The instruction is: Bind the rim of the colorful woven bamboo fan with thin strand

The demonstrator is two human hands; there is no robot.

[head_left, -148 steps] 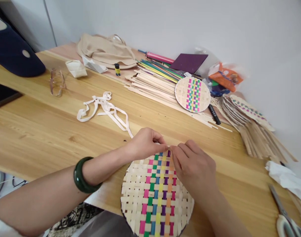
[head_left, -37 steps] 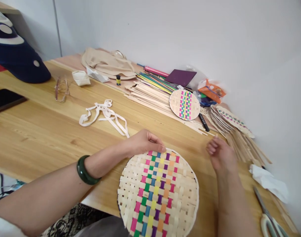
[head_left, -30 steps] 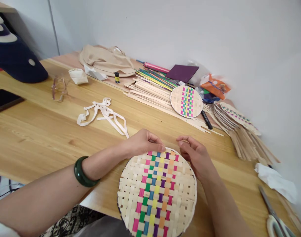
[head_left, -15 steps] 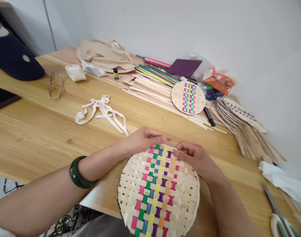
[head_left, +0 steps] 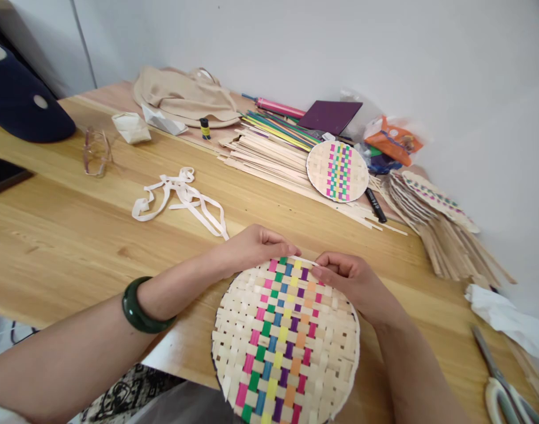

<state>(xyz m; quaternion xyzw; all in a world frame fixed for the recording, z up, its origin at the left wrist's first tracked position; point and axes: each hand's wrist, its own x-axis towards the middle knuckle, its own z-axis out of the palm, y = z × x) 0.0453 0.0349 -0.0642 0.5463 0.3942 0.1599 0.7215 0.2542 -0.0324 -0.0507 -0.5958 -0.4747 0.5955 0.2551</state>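
A round woven mat (head_left: 285, 341) of pale strips with a band of coloured squares lies at the near edge of the wooden table (head_left: 75, 235). My left hand (head_left: 254, 246), a green bangle (head_left: 141, 306) on its wrist, rests curled on the mat's far left rim, fingertips pressed on the edge. My right hand (head_left: 351, 280) is at the far right rim, fingers pinched together on the mat's edge. The two hands' fingertips are close together at the top of the mat.
A second small woven disc (head_left: 337, 171) lies on a pile of flat strips (head_left: 273, 156) at the back. White ribbon (head_left: 181, 197), glasses (head_left: 95, 153), a beige cloth (head_left: 185, 97), a stack of woven fans (head_left: 441, 218), scissors (head_left: 503, 383) and tissue (head_left: 503, 312) lie around.
My right hand came back from the right side of the table to the mat's far rim and pinched its edge. My left hand stayed on the rim.
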